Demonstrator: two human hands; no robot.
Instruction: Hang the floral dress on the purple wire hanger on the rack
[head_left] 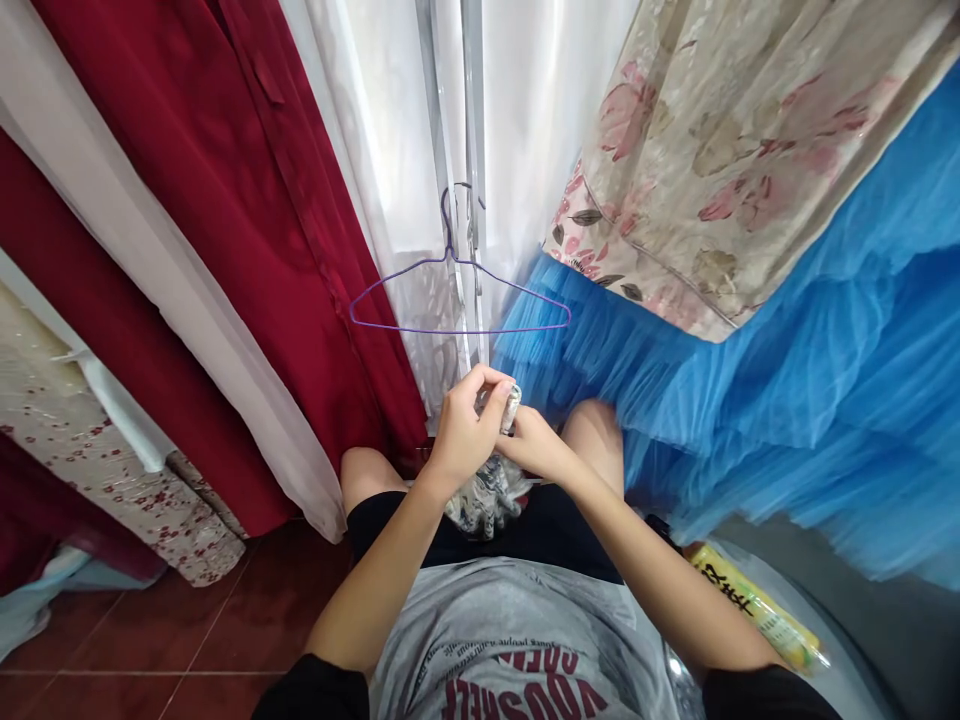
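Observation:
Close over my lap, my left hand (471, 420) pinches a bunched edge of a patterned cloth garment (491, 497), pale with dark markings. My right hand (531, 440) is closed right beside it, its fingers wrapped around the same gathered fabric. Most of the garment hangs crumpled below both hands, between my thighs, so its kind cannot be made out. Just beyond my hands a purple wire hanger (457, 328) hangs bare in front of grey metal poles (474, 120).
Long red cloth (300, 250) and white cloth (375, 110) hang ahead and to the left. A floral cloth (675, 190) and blue tulle (750, 400) hang on the right. A yellow package (765, 610) lies at lower right. The floor (247, 610) has red tiles.

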